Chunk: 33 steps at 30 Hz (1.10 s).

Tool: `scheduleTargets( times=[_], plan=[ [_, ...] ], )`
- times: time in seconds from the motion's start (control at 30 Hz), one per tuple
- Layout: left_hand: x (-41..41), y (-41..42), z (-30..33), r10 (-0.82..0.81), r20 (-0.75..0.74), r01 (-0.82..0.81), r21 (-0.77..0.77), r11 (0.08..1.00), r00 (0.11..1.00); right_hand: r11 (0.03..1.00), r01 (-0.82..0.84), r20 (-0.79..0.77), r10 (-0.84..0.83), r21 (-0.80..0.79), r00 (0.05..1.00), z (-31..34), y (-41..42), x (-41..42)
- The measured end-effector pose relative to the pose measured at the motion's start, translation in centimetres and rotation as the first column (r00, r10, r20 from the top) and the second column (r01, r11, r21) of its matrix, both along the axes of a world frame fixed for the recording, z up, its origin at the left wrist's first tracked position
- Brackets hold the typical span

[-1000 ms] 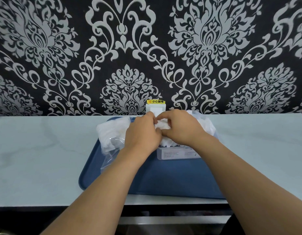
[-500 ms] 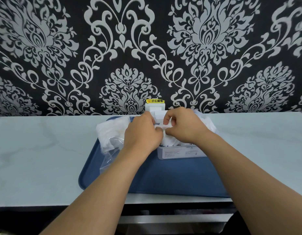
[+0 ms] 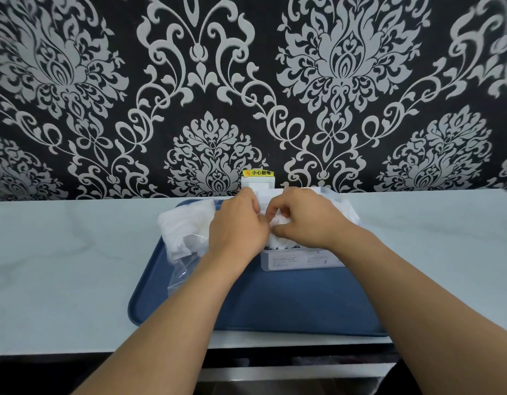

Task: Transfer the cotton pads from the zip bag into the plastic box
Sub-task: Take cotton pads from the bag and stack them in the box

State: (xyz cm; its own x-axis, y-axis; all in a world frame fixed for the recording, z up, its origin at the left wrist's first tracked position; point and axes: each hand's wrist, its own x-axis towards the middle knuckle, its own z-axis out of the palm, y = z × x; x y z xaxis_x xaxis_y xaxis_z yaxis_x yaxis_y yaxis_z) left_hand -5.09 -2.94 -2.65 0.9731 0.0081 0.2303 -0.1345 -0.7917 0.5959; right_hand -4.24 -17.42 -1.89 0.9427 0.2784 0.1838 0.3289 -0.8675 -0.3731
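Two hands meet over the plastic box [image 3: 300, 259], which stands on the blue tray [image 3: 289, 306] toward its far right part. White cotton pads [image 3: 280, 242] are heaped in the box and rise above its near wall, which bears a pale printed label too small to read. The right hand [image 3: 306, 220] has its fingers curled down into the heap and its thumb tucked below, pinching a bunch of the pads. The left hand [image 3: 238, 226] sits just beside it, touching it at the knuckles, fingers bent forward over the box's left end; what those fingertips hold is hidden behind the hand, so I cannot tell whether they grip anything.

Left of the box, on the tray's far left corner, lies the zip bag [image 3: 184, 238], clear and crumpled, with more white cotton pads bunched in its upper part and its emptier clear end trailing toward the near side under the left forearm. The tray rests on a pale marble-look counter [image 3: 61, 266]. Behind the hands, against the black and silver patterned wallpaper [image 3: 246, 81], a white wall socket [image 3: 258, 182] carries a yellow warning sticker [image 3: 258, 173].
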Motion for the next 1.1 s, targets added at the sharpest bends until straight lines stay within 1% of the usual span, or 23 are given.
scheduleTargets(
  times=[0.1, 0.17, 0.27, 0.37, 0.47, 0.57, 0.67, 0.77, 0.83, 0.97, 1.1],
  plan=[
    [0.0, 0.1, 0.2, -0.026, 0.024, 0.026, 0.007, 1.000, 0.999, 0.997, 0.012, 0.008, -0.011, -0.073, 1.000, 0.1, 0.4, -0.2],
    [0.0, 0.2, 0.1, -0.038, 0.028, 0.036, 0.068, 0.997, 0.999, 0.992, 0.030, 0.004, -0.030, -0.120, 1.000, 0.2, 0.7, -0.5],
    [-0.1, 0.1, 0.3, -0.039, 0.000, 0.038, 0.189, 0.981, 0.999, 0.985, 0.013, -0.002, -0.013, -0.171, 1.000, 0.6, 0.8, -1.1],
    [-0.2, -0.1, 0.7, -0.031, -0.019, 0.035, 0.255, 0.966, 0.999, 0.964, 0.003, 0.006, -0.002, -0.266, 1.000, 1.1, 0.7, -1.7],
    [-0.1, -0.3, 0.9, -0.027, -0.013, 0.029, 0.294, 0.955, 1.000, 0.966, -0.043, -0.037, 0.034, -0.256, 0.999, 1.0, 0.7, -1.5],
    [0.0, -0.3, 0.7, -0.036, -0.042, 0.047, 0.284, 0.958, 0.998, 0.964, -0.017, -0.053, 0.002, -0.267, 0.999, 0.6, 0.8, -0.9],
    [0.2, -0.2, 0.5, -0.049, -0.068, 0.063, 0.218, 0.974, 0.996, 0.953, 0.021, -0.025, -0.030, -0.302, 0.999, 0.5, 1.1, -0.6],
    [0.4, -0.1, 0.3, -0.072, -0.090, 0.087, 0.175, 0.981, 0.993, 0.966, 0.023, -0.019, -0.029, -0.258, 0.999, 0.5, 1.3, -0.5],
    [0.4, 0.0, 0.2, -0.073, -0.093, 0.087, 0.157, 0.984, 0.993, 0.968, 0.004, -0.044, -0.015, -0.251, 0.999, 0.7, 1.3, -0.5],
    [0.6, -0.1, -0.2, -0.071, -0.086, 0.083, 0.143, 0.986, 0.994, 0.943, -0.040, -0.097, 0.008, -0.331, 0.995, 0.6, 1.2, -0.4],
    [0.8, 0.1, -0.1, -0.066, -0.077, 0.076, 0.131, 0.988, 0.995, 0.918, -0.059, -0.086, 0.027, -0.392, 0.996, 0.6, 1.3, -0.5]
  ],
)
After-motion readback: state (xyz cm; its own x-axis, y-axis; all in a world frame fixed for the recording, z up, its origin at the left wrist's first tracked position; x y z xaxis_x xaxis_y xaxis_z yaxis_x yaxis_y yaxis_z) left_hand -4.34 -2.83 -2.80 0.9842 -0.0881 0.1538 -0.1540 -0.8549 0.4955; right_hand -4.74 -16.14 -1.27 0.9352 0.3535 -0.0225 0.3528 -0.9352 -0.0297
